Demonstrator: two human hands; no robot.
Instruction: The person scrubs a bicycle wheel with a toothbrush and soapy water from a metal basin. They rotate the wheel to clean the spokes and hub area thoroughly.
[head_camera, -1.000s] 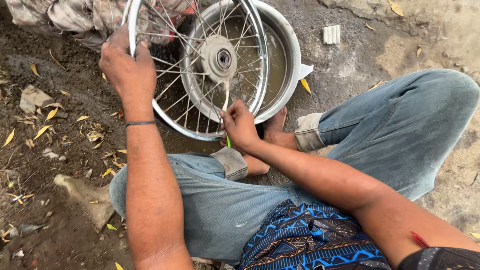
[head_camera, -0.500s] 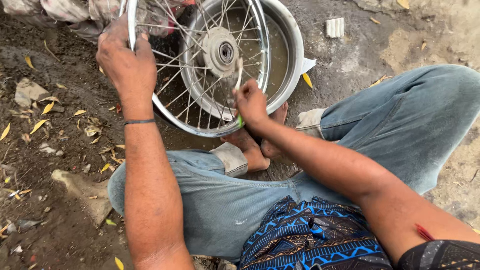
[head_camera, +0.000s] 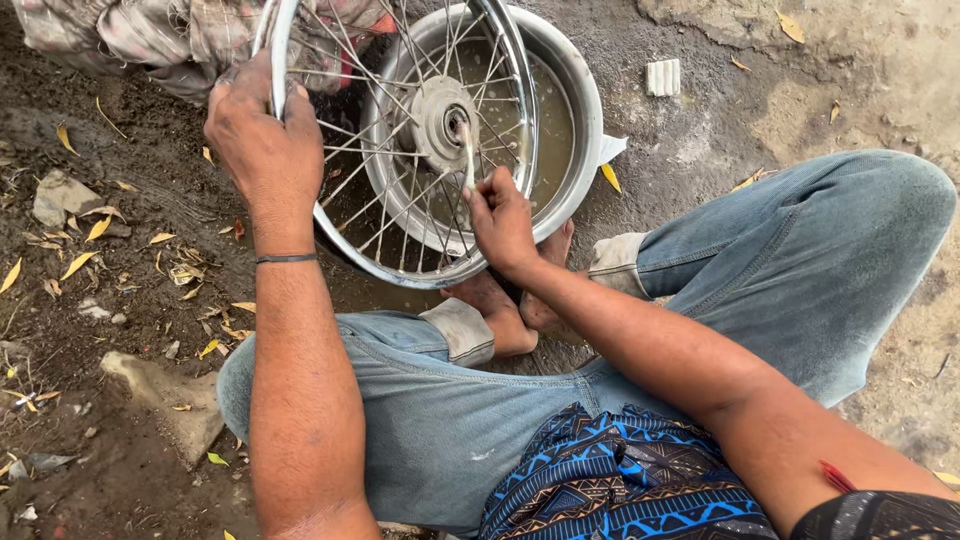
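The spoked wheel (head_camera: 400, 150) rim is gripped by the left hand (head_camera: 262, 140); a small brush (head_camera: 467, 152) is pinched by the right hand (head_camera: 503, 222), its tip at the hub (head_camera: 443, 115).

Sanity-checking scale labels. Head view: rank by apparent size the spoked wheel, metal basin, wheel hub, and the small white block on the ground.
1. spoked wheel and metal basin: look about alike across; the wheel hides part of the basin and sits nearer the camera, so I won't rank them.
2. wheel hub
3. small white block
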